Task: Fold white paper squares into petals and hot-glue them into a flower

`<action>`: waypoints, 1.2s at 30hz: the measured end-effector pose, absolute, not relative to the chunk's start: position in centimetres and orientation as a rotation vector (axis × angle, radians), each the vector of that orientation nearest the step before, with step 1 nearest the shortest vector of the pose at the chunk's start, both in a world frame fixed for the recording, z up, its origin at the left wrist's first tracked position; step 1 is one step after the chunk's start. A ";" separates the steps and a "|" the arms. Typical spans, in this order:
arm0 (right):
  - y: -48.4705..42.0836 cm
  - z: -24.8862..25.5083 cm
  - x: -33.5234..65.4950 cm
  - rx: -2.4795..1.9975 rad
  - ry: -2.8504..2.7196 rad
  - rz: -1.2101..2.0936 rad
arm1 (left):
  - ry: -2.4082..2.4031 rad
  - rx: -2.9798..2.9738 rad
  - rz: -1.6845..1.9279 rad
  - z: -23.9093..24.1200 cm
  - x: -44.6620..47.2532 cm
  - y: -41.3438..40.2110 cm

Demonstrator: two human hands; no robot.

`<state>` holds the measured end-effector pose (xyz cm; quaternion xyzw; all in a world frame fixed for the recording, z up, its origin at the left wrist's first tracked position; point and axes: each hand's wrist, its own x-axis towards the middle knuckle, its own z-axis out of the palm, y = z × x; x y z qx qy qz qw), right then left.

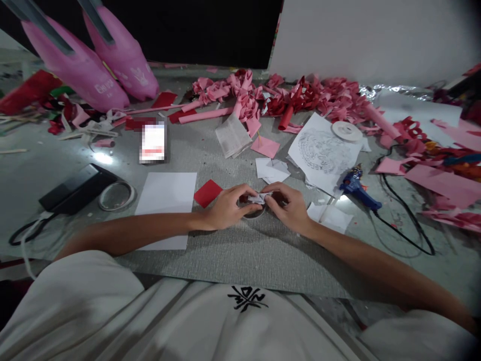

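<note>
My left hand (227,206) and my right hand (287,206) meet at the middle of the grey mat (240,255). Both pinch a small folded piece of white paper (257,198) between their fingertips. Under the hands lies a roll of tape (254,213), mostly hidden. A red paper square (208,193) lies just left of my left hand. A white sheet (167,200) lies further left, partly under my left forearm.
A blue glue gun (356,188) with a black cord lies to the right, near a printed pattern sheet (323,153) and a white tape roll (346,130). Pink and red paper cuttings (285,98) crowd the back. A phone (153,142), clear tape ring (116,195) and black case (77,188) sit left.
</note>
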<state>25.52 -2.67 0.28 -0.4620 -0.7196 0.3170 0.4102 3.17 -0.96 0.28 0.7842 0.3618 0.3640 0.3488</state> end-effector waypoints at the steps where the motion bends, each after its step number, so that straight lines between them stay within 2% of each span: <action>1: -2.7 0.2 25.5 -1.196 -1.810 0.788 | 0.947 2.005 0.941 0.3 3.2 -0.9; 36: -2.7 -0.2 25.6 -1.165 -1.854 0.727 | 0.833 2.062 0.986 -0.1 3.1 -0.7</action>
